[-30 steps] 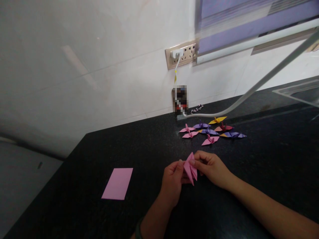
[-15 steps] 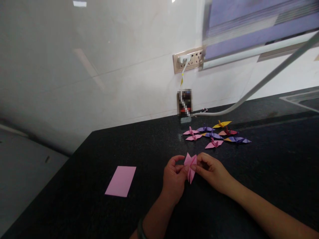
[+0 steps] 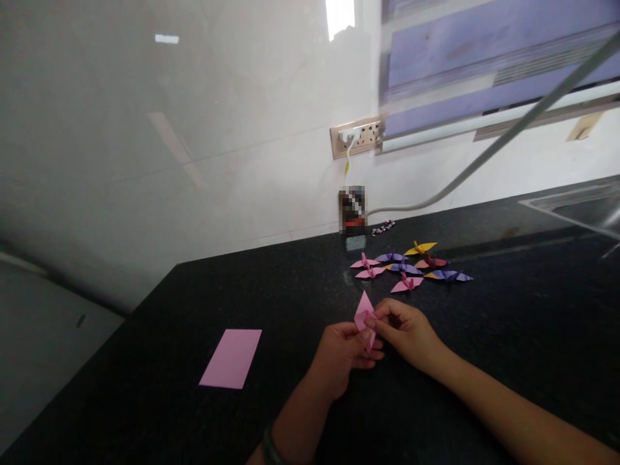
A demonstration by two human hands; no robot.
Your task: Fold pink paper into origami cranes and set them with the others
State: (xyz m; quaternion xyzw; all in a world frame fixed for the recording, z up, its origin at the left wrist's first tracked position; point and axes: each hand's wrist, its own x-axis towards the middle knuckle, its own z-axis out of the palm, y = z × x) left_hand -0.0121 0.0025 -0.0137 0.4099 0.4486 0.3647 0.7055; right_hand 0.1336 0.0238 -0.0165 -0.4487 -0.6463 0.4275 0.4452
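Between my hands is a pink origami paper (image 3: 364,307), folded into a narrow diamond with its point up. My left hand (image 3: 341,355) grips its lower part, thumb in front and fingers behind. My right hand (image 3: 404,329) pinches its right side between thumb and fingertips. The paper is held above the dark countertop (image 3: 169,413). Just beyond my hands stand several finished paper cranes, among them a pink crane (image 3: 407,283), a purple crane (image 3: 448,276) and a yellow crane (image 3: 421,248). A flat pink sheet (image 3: 231,359) lies to the left of my left hand.
Behind the cranes, a small dark box-like object (image 3: 353,213), blurred out, leans at the wall. A beaded string (image 3: 383,228) lies beside it. A white cable (image 3: 402,208) runs off to the upper right. A wall socket (image 3: 356,137) holds a plug. At right is a clear-edged tray-like object (image 3: 537,205).
The pink paper has gone from spread, several-pointed flaps to a closed, narrow diamond. My left hand has shifted its fingers lower behind it. The camera view has tilted slightly.
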